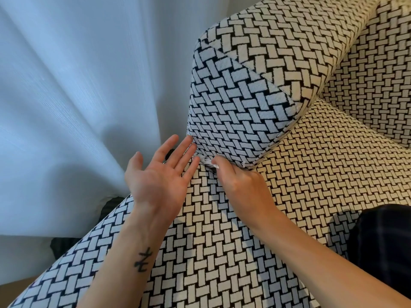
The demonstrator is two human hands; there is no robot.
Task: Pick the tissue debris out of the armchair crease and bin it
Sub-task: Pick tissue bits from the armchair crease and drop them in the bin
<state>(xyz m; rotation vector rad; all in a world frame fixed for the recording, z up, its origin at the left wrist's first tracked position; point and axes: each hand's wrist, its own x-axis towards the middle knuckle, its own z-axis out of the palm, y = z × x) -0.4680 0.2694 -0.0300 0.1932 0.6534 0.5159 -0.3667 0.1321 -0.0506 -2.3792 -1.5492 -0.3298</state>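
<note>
While my left hand (pixel 164 176) lies palm-up just beside the crease, fingers straight, spread and holding nothing, the tissue debris (pixel 208 161) sits wedged under the armchair (pixel 226 121) bolster. My right hand (pixel 241 185) curls its fingertips onto it, pinching a white scrap. I judge this the picking step; next comes a gentle pull free — then a bin, none in view.

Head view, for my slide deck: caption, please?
Right hand pinches tissue debris in the armchair crease; left hand open beside it.
</note>
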